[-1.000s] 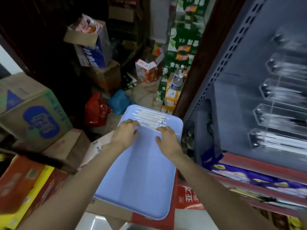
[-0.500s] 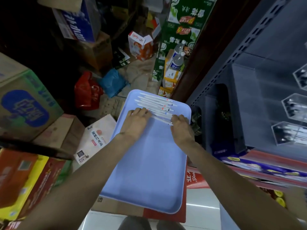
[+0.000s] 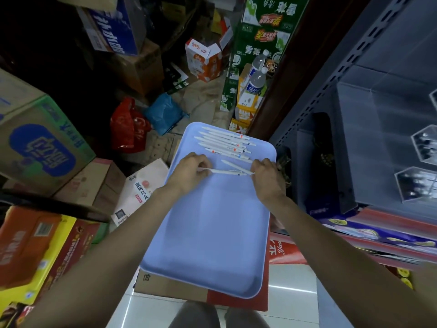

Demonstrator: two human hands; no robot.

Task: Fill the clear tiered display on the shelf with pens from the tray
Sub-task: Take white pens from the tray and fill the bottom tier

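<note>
A light blue tray (image 3: pixel 210 233) rests on a cardboard box in front of me. Several white pens (image 3: pixel 224 143) lie in a row at its far end. My left hand (image 3: pixel 189 172) and my right hand (image 3: pixel 268 177) pinch the two ends of one white pen (image 3: pixel 227 172) and hold it across the tray. A second pen (image 3: pixel 236 166) lies slanted just beyond it, with its right end at my right hand's fingers. The clear tiered display (image 3: pixel 418 162) stands on the grey shelf at the right, with pens in its hexagonal slots.
Cardboard cartons (image 3: pixel 40 143) crowd the left side. A red bag (image 3: pixel 127 126) and a blue bag (image 3: pixel 163 113) lie on the floor beyond the tray. Green crates and water bottles (image 3: pixel 256 76) stand by the shelf upright (image 3: pixel 319 95). Packaged goods (image 3: pixel 378 233) fill the lower shelf.
Both hands pulled back from the row of pens toward me, bringing one pen with them, pinched at its ends. Another pen has come away from the row. The view tilted downward.
</note>
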